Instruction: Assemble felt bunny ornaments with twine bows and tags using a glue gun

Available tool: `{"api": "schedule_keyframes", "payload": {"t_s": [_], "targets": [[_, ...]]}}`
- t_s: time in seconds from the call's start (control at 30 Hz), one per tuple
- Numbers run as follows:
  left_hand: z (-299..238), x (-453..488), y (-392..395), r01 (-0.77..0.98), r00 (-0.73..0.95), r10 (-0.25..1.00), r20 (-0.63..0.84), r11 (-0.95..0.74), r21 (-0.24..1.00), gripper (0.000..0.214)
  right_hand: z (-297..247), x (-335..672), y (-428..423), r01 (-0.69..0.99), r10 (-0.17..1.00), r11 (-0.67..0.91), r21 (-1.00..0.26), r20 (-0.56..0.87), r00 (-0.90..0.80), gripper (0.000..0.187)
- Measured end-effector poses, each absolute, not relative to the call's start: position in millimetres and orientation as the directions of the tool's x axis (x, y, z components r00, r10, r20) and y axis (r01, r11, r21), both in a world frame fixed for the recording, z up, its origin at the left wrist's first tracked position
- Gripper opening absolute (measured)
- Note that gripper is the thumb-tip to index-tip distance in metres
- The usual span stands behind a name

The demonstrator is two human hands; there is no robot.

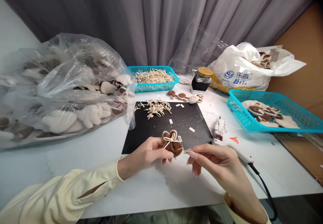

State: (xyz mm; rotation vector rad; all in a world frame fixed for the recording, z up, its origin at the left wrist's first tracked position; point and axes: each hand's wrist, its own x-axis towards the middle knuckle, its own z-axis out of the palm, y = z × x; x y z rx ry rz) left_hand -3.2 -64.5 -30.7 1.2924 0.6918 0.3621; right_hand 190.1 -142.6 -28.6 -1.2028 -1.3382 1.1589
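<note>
My left hand [155, 153] holds a small brown plush bunny head [173, 146] between thumb and fingers, above the front edge of the black mat [184, 126]. The plush has two rounded ears, a cream cord bow and a small white label at its side. Close to its right side, my right hand [214, 161] is closed in a pinch. A tiny pale tip [186, 152] shows at those fingertips, too small to name. A white glue gun [219, 129] lies right of the mat. Several cream cord bows [157, 108] are heaped on the mat.
A big clear bag [63, 82] of plush pieces fills the left. Blue baskets hold cord bows [153, 76] and plush pieces [267, 113]. Behind stand a dark jar [201, 81] and a white shopping bag [242, 70]. The glue gun's black cable [264, 187] hangs over the front edge.
</note>
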Motion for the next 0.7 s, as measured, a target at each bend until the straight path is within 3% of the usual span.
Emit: {"api": "schedule_keyframes", "payload": {"t_s": [0.3,0.7], "targets": [[-30.7,-3.9,-64.1,0.124,0.745,0.614,-0.26,0.256,0.959,0.018,-35.8,194.3,-143.2,0.065,0.989,0.104,-0.992,0.096,-0.108,0.007],[-34.4,-3.2,-65.2,0.171,0.741,0.603,-0.296,0.257,0.951,0.024,-36.8,190.9,-141.2,0.073,0.986,0.078,-0.994,0.066,-0.153,0.012]]}}
